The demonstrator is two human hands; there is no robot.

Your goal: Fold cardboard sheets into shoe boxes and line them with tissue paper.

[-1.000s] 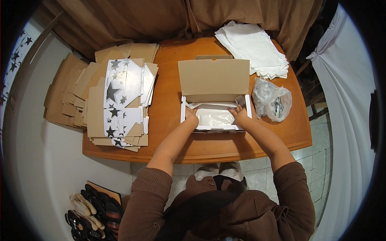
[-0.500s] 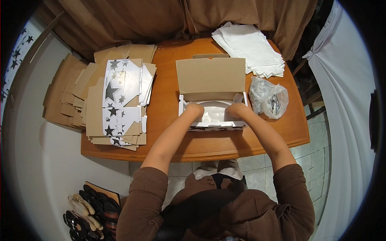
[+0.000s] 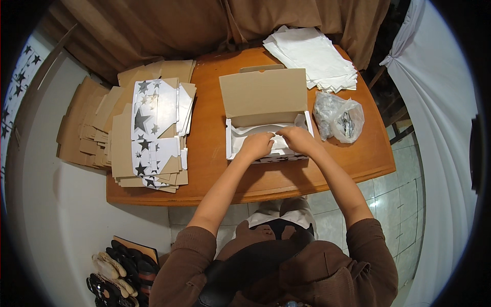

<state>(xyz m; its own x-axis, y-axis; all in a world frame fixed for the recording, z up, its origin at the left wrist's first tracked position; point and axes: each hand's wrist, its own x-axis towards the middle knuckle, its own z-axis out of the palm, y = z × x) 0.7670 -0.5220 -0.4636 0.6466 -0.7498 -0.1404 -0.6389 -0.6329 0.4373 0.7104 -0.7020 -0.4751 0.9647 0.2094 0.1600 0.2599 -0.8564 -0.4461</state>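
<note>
Both hands meet inside an open cardboard box [image 3: 266,123] at the desk's [image 3: 204,148] near edge. The left hand [image 3: 255,147] and right hand [image 3: 296,139] pinch the white tissue paper [image 3: 250,135], which lies lengthwise left to right, directly beneath their closed fingers.

I have one view only, from the head camera, looking steeply down from above my own shoulders. It faces the wooden table [image 3: 215,153] ahead of me, near enough that my forearms rise from the lower edge. The fisheye lens bends the table's edges and takes in the brown curtain [image 3: 169,25] beyond and the tiled floor [image 3: 394,204] below.
</note>
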